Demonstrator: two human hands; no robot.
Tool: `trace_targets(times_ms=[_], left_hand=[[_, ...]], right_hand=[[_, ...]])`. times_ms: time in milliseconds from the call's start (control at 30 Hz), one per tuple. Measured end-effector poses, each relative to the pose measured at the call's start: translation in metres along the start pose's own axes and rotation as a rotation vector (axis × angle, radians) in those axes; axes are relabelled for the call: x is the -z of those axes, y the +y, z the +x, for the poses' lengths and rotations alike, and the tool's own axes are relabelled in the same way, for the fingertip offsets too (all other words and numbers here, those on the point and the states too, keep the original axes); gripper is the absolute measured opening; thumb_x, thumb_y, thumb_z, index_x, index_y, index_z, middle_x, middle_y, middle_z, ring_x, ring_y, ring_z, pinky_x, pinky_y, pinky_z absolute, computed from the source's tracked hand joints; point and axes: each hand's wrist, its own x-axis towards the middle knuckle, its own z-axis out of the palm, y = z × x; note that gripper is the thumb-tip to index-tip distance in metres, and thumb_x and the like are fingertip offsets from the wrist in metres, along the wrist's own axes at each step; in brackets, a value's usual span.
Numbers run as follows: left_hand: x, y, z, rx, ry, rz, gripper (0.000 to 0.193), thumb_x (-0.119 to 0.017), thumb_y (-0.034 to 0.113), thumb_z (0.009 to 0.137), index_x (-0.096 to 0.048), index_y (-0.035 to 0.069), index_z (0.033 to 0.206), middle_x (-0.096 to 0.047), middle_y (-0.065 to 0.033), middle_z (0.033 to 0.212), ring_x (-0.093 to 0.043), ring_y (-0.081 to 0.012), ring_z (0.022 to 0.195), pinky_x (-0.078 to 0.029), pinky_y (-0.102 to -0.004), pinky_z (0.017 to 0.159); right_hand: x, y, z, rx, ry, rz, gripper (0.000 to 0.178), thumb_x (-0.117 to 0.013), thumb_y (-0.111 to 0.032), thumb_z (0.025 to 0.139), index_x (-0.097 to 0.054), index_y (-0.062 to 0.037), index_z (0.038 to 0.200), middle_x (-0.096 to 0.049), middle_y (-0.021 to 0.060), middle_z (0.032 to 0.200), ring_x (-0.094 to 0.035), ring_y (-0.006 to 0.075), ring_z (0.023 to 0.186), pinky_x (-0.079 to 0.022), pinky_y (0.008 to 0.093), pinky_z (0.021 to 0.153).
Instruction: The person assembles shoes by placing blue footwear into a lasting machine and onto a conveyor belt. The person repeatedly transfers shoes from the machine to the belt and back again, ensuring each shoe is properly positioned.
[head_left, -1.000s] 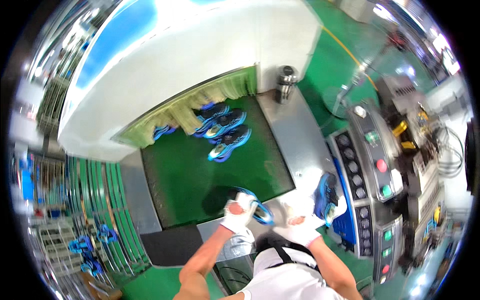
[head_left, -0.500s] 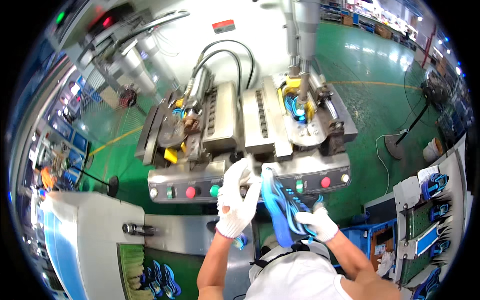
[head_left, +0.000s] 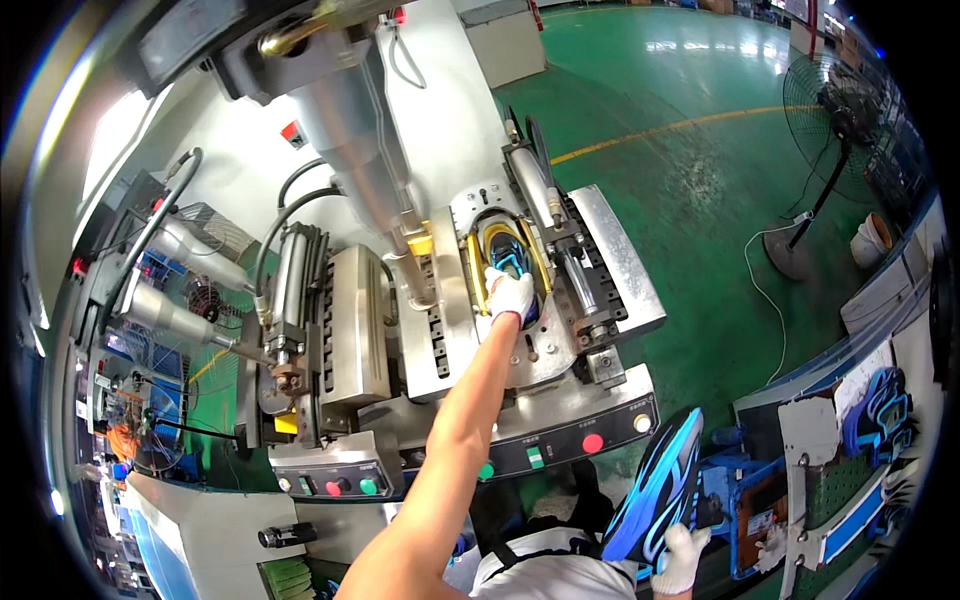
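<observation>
My left hand (head_left: pixel 510 295), in a white knit glove, reaches forward into the right station of a metal press. Its fingers are closed on the near part of a blue and black shoe (head_left: pixel 509 250), which sits between yellow-edged side pads (head_left: pixel 476 275). The glove hides part of that shoe. Low at the right, my gloved right hand (head_left: pixel 682 560) grips one end of another blue shoe (head_left: pixel 655 490) with black streaks, held tilted beside my body. A steel press rod (head_left: pixel 405 270) stands just left of the shoe in the station.
A control panel (head_left: pixel 560 445) with coloured buttons runs along the press front. The left station (head_left: pixel 285 370) has its own cylinder. At right stand a rack (head_left: pixel 835 480) with blue shoes and a blue bin (head_left: pixel 735 500). A floor fan (head_left: pixel 840 120) stands farther back, its cable trailing on the green floor.
My left hand has gone forward from near the panel onto the shoe in the right station. My right hand has shifted right with its shoe. The view has turned and moved closer to that station.
</observation>
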Motion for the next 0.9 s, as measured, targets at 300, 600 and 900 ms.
trace_targets(times_ms=[300, 600, 900], left_hand=[[0.109, -0.004, 0.001, -0.021, -0.366, -0.758, 0.043, -0.079, 0.023, 0.078, -0.066, 0.001, 0.112, -0.073, -0.0104, 0.099, -0.066, -0.0154, 0.086, -0.054, -0.0320, 0.079], [0.286, -0.144, -0.244, 0.028, -0.509, -0.370, 0.070, -0.082, 0.032, 0.079, -0.055, 0.001, 0.134, -0.065, -0.0125, 0.123, -0.060, -0.0211, 0.112, -0.048, -0.0377, 0.100], [0.345, -0.277, -0.519, 1.169, -0.089, -0.011, 0.070, -0.080, 0.045, 0.075, -0.060, 0.002, 0.127, -0.065, -0.0268, 0.122, -0.064, -0.0361, 0.112, -0.049, -0.0465, 0.098]], right_hand=[[-0.076, -0.025, 0.043, 0.185, -0.114, -0.268, 0.045, -0.076, -0.011, 0.078, -0.066, 0.0033, 0.120, -0.066, 0.0159, 0.122, -0.063, 0.0264, 0.105, -0.048, 0.0478, 0.097], [-0.335, -0.019, 0.249, 0.243, -0.656, -0.710, 0.055, -0.083, -0.025, 0.079, -0.062, 0.0099, 0.117, -0.070, 0.0167, 0.108, -0.067, 0.0219, 0.094, -0.055, 0.0372, 0.081], [-0.447, 0.135, 0.345, 0.736, -0.545, -1.674, 0.058, -0.060, -0.054, 0.085, -0.071, -0.0007, 0.105, -0.071, 0.0245, 0.109, -0.069, 0.0408, 0.103, -0.054, 0.0499, 0.089]])
